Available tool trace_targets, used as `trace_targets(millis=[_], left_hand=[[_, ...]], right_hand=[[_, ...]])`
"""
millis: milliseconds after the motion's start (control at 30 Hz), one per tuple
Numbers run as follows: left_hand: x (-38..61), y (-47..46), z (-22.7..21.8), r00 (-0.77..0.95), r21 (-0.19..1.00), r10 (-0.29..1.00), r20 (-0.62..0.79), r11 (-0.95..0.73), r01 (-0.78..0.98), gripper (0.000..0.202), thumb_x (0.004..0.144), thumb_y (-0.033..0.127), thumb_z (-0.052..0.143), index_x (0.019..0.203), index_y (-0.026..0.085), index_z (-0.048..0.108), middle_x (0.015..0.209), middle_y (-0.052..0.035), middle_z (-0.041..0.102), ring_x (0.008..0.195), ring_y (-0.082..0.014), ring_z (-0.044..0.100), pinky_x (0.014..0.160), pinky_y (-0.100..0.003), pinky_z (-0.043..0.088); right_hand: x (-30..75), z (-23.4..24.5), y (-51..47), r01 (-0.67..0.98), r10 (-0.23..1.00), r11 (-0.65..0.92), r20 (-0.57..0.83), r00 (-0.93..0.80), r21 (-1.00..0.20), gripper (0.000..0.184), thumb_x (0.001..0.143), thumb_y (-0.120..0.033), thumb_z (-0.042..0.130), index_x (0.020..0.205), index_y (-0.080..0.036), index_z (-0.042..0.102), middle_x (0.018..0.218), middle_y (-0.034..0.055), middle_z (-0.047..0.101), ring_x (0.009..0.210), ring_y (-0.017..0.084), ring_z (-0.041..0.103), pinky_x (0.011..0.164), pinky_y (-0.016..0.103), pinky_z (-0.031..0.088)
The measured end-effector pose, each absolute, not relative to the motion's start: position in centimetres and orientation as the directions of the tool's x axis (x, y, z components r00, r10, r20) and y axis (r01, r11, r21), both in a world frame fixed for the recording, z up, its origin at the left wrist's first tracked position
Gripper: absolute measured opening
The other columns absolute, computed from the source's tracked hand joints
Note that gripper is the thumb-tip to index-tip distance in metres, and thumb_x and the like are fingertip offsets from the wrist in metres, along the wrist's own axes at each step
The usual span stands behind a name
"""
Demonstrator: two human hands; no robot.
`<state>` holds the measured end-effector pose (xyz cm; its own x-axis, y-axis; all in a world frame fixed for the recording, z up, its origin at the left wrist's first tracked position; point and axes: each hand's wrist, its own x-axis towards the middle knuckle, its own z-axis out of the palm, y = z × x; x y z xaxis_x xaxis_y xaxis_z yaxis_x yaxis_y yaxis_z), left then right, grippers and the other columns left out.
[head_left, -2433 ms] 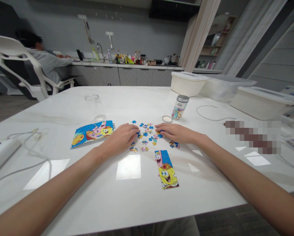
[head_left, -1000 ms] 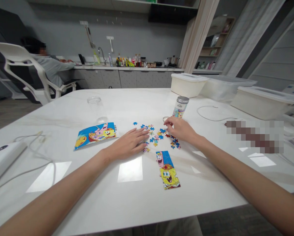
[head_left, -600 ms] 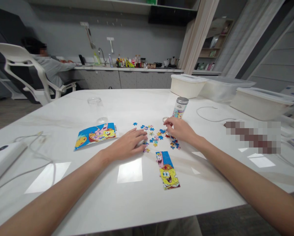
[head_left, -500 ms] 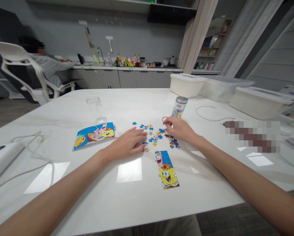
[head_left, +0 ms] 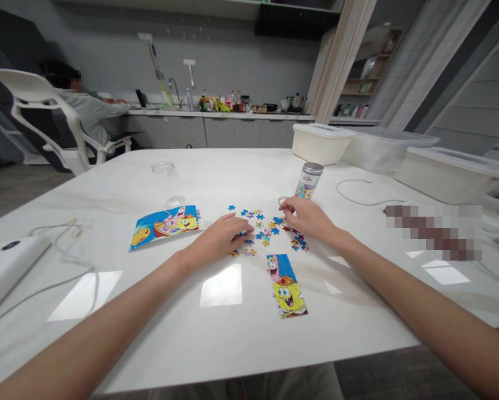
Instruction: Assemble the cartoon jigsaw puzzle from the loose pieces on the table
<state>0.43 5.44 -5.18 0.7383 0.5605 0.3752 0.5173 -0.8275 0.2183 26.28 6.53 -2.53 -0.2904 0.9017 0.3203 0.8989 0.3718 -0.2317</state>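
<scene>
Loose jigsaw puzzle pieces [head_left: 266,243], mostly blue, pink and yellow, lie scattered between my hands. My left hand [head_left: 222,236] rests palm down over the left side of the spread, its fingers loosely bent, thumb apart, and some pieces partly under it. At the right side, my right hand [head_left: 308,218] hovers close to or touches the pieces with fingers half curled and thumb apart; I see nothing gripped. Nearer to me lies a joined puzzle strip [head_left: 286,286] with a yellow and a pink cartoon figure. The picture sheet [head_left: 164,226] lies left of my left hand, slightly bent.
A printed canister [head_left: 310,180] with a metal lid stands behind my right hand. A clear jar [head_left: 165,180] is at the back left. Lidded bins [head_left: 322,145] stand at the back right. Cables and a white power strip [head_left: 11,261] lie left. A person [head_left: 86,111] sits beyond the table.
My left hand has slid slightly left and curled a little, uncovering pieces near its thumb. My right hand has hardly moved. The whole view has shifted a bit.
</scene>
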Motion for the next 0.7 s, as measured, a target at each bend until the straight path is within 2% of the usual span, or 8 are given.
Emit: trace_targets(millis=[300,600,700], left_hand=[[0.51,5.21,-4.85,0.737,0.261,0.560,0.379,-0.828,0.495,0.019,0.094,0.018,0.045,0.102,0.022,0.062,0.103,-0.0052,0.070,0.099,-0.0191,0.061,0.096,-0.039,0.044],[0.39,4.74,-4.42,0.684,0.459,0.649,0.335,-0.746,0.483,0.011,0.091,0.021,0.049,0.101,0.021,0.055,0.102,-0.0051,0.064,0.096,-0.0182,0.058,0.085,-0.033,0.047],[0.39,4.67,-4.28,0.677,0.474,0.665,0.316,-0.729,0.495,0.011,0.091,0.022,0.050,0.101,0.022,0.056,0.103,-0.0045,0.065,0.095,-0.0178,0.059,0.084,-0.032,0.047]], right_hand=[[26.13,-2.47,6.38,0.898,0.906,0.369,0.308,-0.290,-0.241,0.024,0.084,-0.014,0.046,0.095,-0.018,0.067,0.098,0.0062,0.072,0.084,0.020,0.064,0.070,0.030,0.044],[25.90,-2.27,6.22,0.904,0.913,0.359,0.287,-0.289,-0.230,0.024,0.085,-0.014,0.046,0.096,-0.018,0.067,0.098,0.0064,0.072,0.082,0.020,0.064,0.071,0.029,0.044],[25.90,-2.22,6.21,0.904,0.914,0.362,0.277,-0.296,-0.228,0.024,0.085,-0.014,0.045,0.096,-0.018,0.067,0.098,0.0064,0.072,0.084,0.020,0.064,0.071,0.029,0.044]])
